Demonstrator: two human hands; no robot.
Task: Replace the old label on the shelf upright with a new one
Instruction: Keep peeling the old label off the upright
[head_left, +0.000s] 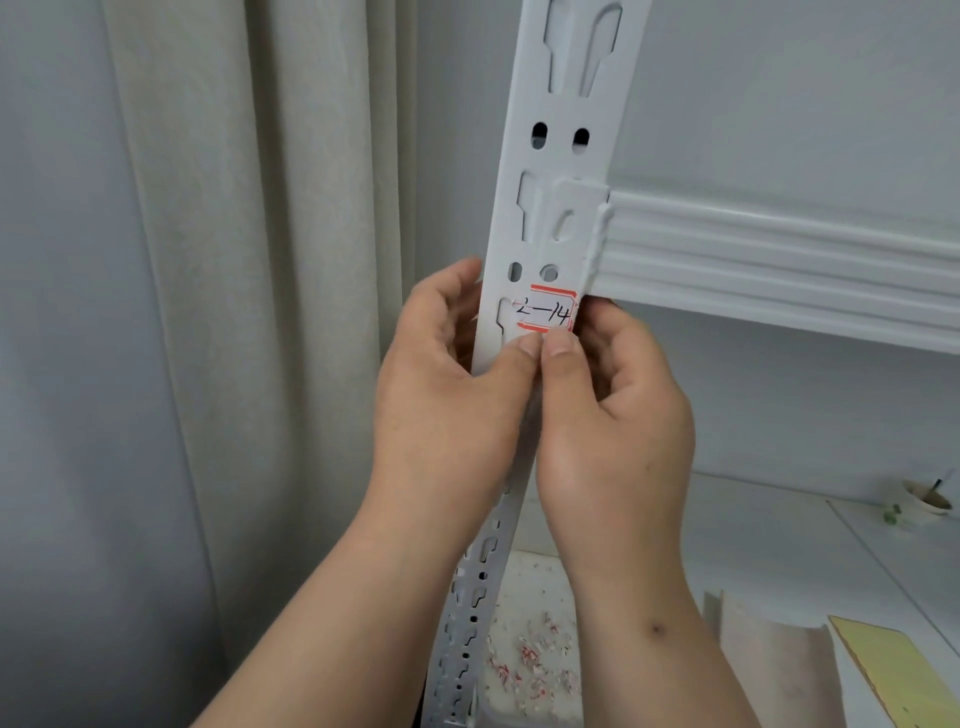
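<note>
A white slotted shelf upright (563, 150) runs from the top of the view down between my arms. On it sits a white label with a red border (550, 314), handwritten "2—14", with its left part torn or peeled. My left hand (447, 395) wraps around the upright's left edge, its thumb tip at the label's lower edge. My right hand (618, 410) curls at the upright's right edge, thumb tip beside the left thumb just under the label. Both thumbs press at the label's bottom edge.
A white shelf beam (779, 260) joins the upright at the right. Below lie red-and-white label scraps (530, 665) on a white surface. A yellow pad (893, 670) and a small cup (927, 501) sit on the lower shelf at right. A beige curtain (234, 260) hangs at left.
</note>
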